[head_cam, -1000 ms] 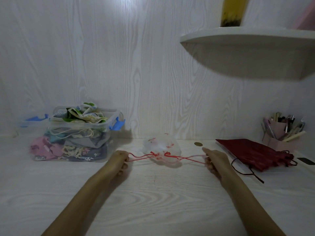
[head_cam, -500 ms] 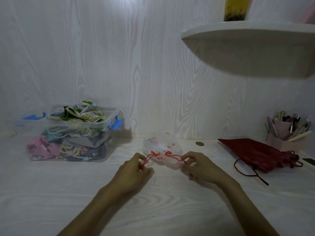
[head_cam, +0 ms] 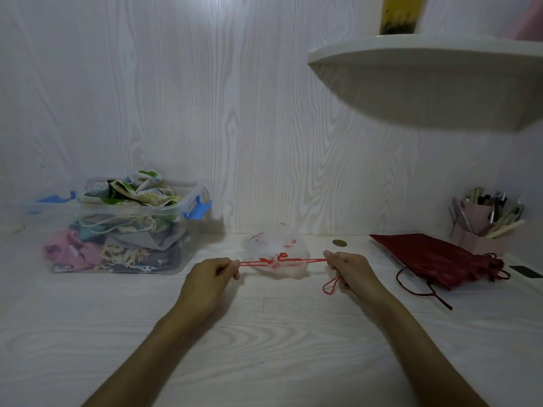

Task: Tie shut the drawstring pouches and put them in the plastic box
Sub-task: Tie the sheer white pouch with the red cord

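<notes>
While left hand and right hand pinch red drawstring, sheer pouch knot indistinct.

The white sheer pouch with red markings lies on the desk just right of the clear plastic box, its red drawstring stretched taut and level to both sides. The dark red pouch lies flat further right of the box, cords loose. The box (blue latches, lid off) is heaped with fabric pouches.
</notes>
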### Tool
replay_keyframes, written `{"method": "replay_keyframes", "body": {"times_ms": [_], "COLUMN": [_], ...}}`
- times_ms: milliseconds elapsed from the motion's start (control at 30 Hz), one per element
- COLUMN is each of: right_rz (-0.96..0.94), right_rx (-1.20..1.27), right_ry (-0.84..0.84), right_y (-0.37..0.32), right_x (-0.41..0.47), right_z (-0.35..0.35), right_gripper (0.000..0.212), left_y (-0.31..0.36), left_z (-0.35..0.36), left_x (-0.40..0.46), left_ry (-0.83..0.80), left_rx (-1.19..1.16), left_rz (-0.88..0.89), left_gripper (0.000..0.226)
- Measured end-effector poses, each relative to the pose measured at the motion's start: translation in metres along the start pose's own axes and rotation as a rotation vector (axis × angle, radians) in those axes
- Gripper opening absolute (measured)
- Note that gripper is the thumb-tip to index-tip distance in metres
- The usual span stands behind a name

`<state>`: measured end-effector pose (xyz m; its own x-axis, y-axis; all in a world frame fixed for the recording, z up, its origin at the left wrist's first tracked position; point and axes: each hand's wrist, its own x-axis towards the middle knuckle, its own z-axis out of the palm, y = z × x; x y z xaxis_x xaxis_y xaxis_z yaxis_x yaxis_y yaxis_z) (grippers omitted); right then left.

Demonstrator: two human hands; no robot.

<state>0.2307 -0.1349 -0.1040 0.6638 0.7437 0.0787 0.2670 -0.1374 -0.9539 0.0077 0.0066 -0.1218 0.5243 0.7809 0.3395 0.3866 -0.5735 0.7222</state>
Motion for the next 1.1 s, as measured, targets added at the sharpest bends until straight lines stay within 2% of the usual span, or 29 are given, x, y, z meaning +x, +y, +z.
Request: {"method": "replay_keyframes", "body": {"times_ms": [133, 200, 267, 533, 633, 700, 733, 800, 867, 900, 967, 1033, 1100], "right_rz": [-0.087, -0.132, -0.135, -0.077, -0.063, -0.065, -0.068, -0.078, -0.097, -0.127, -0.235, -0.260, -0.171], "right_rx": [-0.192, -0.215, -0.273, -0.441, -0.585, -0.649, -0.660, -0.696, -0.716, -0.699, -0.608, -0.524, -0.503], "right_ry": [0.145, 0.247, 0.261, 0.214, 0.161, 0.116, 0.104, 0.096, 0.120, 0.151, 0.213, 0.152, 0.018], "right_y": [0.004, 0.008, 0.012, 0.023, 0.026, 0.024, 0.023, 0.020, 0.019, 0.017, 0.009, 0.000, -0.003], "right_x": [0.004, 0.004, 0.003, 0.012, 0.009, 0.008, 0.009, 0.009, 0.008, 0.006, 0.005, 0.004, 0.003], "right_z": [-0.009, -0.018, -0.020, -0.010, -0.006, -0.007, -0.007, -0.006, -0.006, -0.005, -0.003, 0.005, 0.022], "right_gripper": [0.039, 0.038, 0.035, 0.038, 0.039, 0.032, 0.026, 0.023, 0.028, 0.028, 0.024, 0.025, 0.035], "left_y": [-0.002, -0.012, -0.024, -0.030, -0.032, -0.029, -0.026, -0.020, -0.012, -0.006, 0.014, 0.037, 0.055], "left_z": [-0.010, -0.023, -0.029, -0.026, -0.023, -0.024, -0.029, -0.040, -0.047, -0.045, -0.032, -0.004, 0.025], "left_x": [-0.002, 0.000, 0.002, 0.009, 0.007, 0.007, 0.008, 0.007, 0.002, -0.002, -0.008, -0.015, -0.019], "left_ry": [0.138, 0.204, 0.214, 0.149, 0.041, -0.052, -0.118, -0.234, -0.198, -0.130, -0.063, -0.244, -0.416], "left_rx": [0.271, 0.305, 0.382, 0.352, 0.402, 0.389, 0.387, 0.445, 0.575, 0.603, 0.453, 0.061, -0.247], "left_rz": [0.090, 0.029, -0.003, -0.285, -0.271, -0.258, -0.264, -0.276, -0.251, -0.207, -0.082, -0.073, -0.198], "left_gripper": [0.032, 0.028, 0.028, 0.029, 0.029, 0.024, 0.027, 0.048, 0.058, 0.051, 0.029, 0.023, 0.024]}}
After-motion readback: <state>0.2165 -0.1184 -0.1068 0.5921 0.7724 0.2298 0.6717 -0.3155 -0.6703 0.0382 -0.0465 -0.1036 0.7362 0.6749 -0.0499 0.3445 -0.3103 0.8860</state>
